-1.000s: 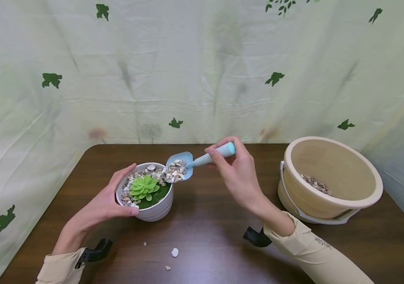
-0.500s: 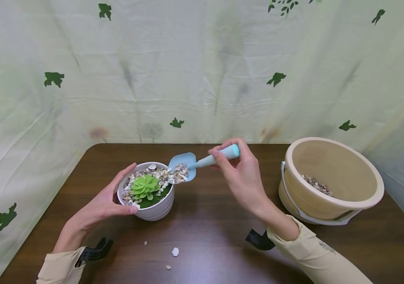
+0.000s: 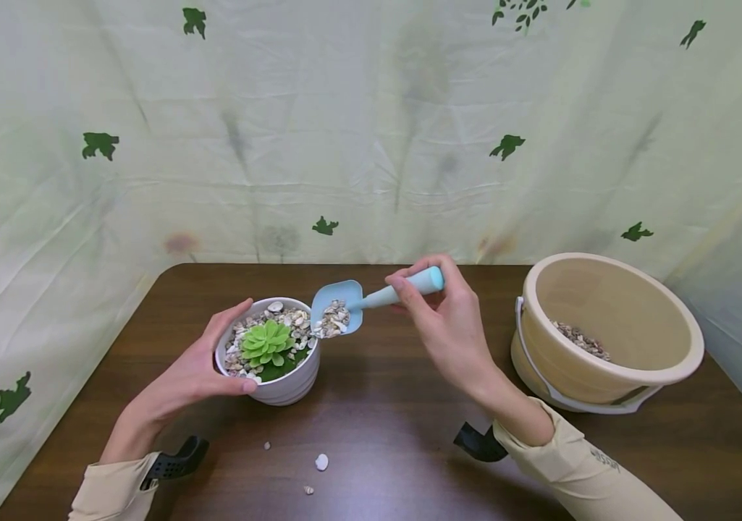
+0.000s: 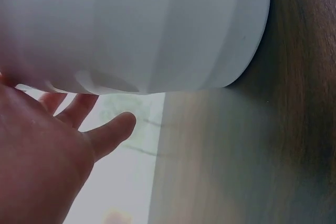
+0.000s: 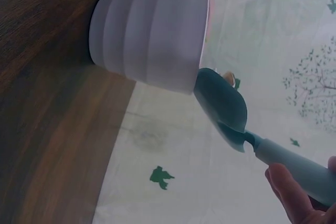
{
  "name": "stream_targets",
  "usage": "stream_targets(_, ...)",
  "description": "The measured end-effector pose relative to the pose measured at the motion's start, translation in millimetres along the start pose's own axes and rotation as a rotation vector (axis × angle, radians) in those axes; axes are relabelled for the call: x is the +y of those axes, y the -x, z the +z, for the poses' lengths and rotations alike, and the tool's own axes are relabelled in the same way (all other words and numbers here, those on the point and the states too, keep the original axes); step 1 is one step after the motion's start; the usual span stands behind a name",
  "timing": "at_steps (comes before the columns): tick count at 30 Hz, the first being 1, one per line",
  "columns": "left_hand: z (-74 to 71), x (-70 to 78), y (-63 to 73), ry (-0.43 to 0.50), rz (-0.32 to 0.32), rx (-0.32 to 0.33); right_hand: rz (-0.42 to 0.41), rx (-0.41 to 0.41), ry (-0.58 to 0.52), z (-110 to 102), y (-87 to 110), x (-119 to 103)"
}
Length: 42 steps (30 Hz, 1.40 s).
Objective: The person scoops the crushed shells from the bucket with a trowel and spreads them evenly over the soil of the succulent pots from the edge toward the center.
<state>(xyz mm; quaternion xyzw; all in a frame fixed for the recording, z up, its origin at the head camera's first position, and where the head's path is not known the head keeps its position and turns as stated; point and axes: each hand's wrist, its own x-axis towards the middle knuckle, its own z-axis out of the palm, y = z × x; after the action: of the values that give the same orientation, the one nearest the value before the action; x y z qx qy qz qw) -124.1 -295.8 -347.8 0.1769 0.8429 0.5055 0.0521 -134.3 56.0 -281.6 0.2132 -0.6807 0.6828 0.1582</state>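
Observation:
My left hand [image 3: 195, 370] holds the white ribbed flower pot [image 3: 289, 387] from its left side, thumb at the near rim and a finger at the far rim. In the left wrist view several fingers [image 4: 113, 132] stand off the pot's wall. A green succulent [image 3: 265, 343] sits in the pot among small shells and pebbles, with dark green moss at the near right. My right hand [image 3: 449, 325] grips the handle of a light blue hand shovel [image 3: 403, 289]. Its blade tilts at the pot's right rim, bearing shells and pebbles [image 3: 334, 318]. The right wrist view shows the blade's underside [image 5: 223, 103] touching the rim.
A beige bucket [image 3: 612, 376] with a lowered handle stands at the right, some pebbles [image 3: 580, 340] inside. A white shell [image 3: 321, 462] and two smaller ones lie on the brown table [image 3: 397, 449] in front. A leaf-patterned cloth [image 3: 371, 130] hangs behind the table.
The shovel has drawn slightly right, and some of its shells and pebbles have slid into the pot's right side, covering part of the moss. The left hand has kept its place.

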Motion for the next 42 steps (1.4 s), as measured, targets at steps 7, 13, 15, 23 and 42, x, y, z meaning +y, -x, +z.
stream_targets(7, -1.0, 3.2, 2.7, 0.122, -0.023, -0.041, 0.009, 0.000, 0.052, 2, 1.7, -15)
stream_targets(13, -1.0, 1.7, 2.4, 0.142, -0.021, -0.031, 0.007, -0.007, 0.107, 6, 3.4, -34)
stream_targets(15, -0.3, 0.6, 1.4, 0.135, -0.020, -0.020, 0.013, -0.007, 0.110, 7, 3.3, -36)
stream_targets(23, 3.9, 1.7, -1.4, -0.040, -0.005, 0.032, -0.014, -0.006, 0.108, 5, 1.4, -18)
stream_targets(42, 4.6, 2.5, 0.1, -0.001, 0.002, 0.016, -0.090, -0.015, 0.199, 3, 1.3, -7)
